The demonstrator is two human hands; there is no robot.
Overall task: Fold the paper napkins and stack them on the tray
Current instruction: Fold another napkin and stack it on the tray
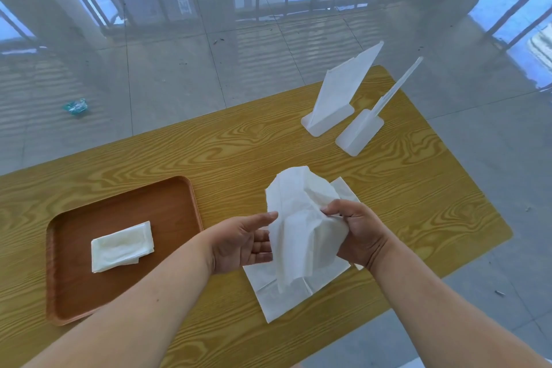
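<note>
1. While only part of the job shows as done, the brown tray (pixel 125 287) near the desk's (pixel 239 152) left edge already carries a small stack of folded napkins (pixel 122 246). The stack lies about mid-tray, slightly askew; I cannot tell how many napkins are in it.

2. Right of the tray, over the middle of the desk toward its near edge, the left hand (pixel 242 243) is open, palm up, fingers spread. Its fingertips touch the left side of a loose napkin (pixel 298 227) without closing on it.

3. That loose napkin is lifted off the desk, crumpled and unfolded. It hangs between the two hands, so this one appears to be at the very start of its fold.

4. Under it, flat on the desk, lie more unfolded napkins (pixel 283 299), one corner reaching toward the near edge. Those look untouched; their count is unclear.

5. The right hand (pixel 355 233) has thumb and fingers pinched together on the loose napkin's right side, bearing its weight.

6. Toward the far right corner stand two white holders. The nearer-left napkin holder (pixel 331 116) still has upright napkins (pixel 346 81) in it; the second holder (pixel 360 136) looks empty.

7. By my judgement the task is early: one stack placed, one napkin in hand, the flat ones and possibly the holder's supply remaining.
</note>
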